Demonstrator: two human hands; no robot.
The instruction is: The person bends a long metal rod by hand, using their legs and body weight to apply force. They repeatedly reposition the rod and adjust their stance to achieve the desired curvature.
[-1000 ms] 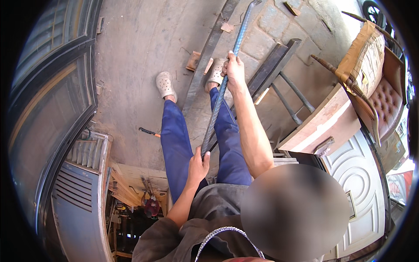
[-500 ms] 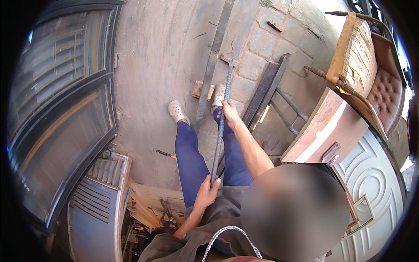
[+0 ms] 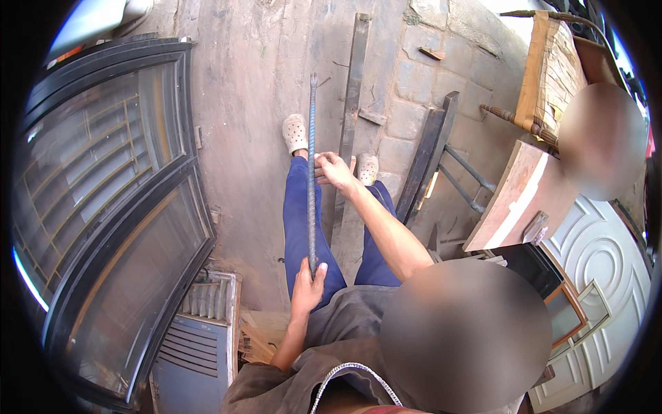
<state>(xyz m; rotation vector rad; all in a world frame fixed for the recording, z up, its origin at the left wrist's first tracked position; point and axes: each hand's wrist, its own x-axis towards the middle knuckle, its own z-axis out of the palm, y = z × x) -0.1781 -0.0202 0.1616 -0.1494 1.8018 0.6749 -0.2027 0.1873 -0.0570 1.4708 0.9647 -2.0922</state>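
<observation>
Pointing forward, a ribbed bar (image 3: 312, 207) is being gripped by the left hand (image 3: 307, 286); the right hand (image 3: 334, 171) is being held half-spread alongside.

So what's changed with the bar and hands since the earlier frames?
The metal bar swung left: its far end, earlier right of the long dark beam, now shows left of it. The right hand loosened its wrapped grip and is at the bar's right side; contact is unclear. Unchanged: the left hand holds the near end, and the beam lies between the pale shoes.
</observation>
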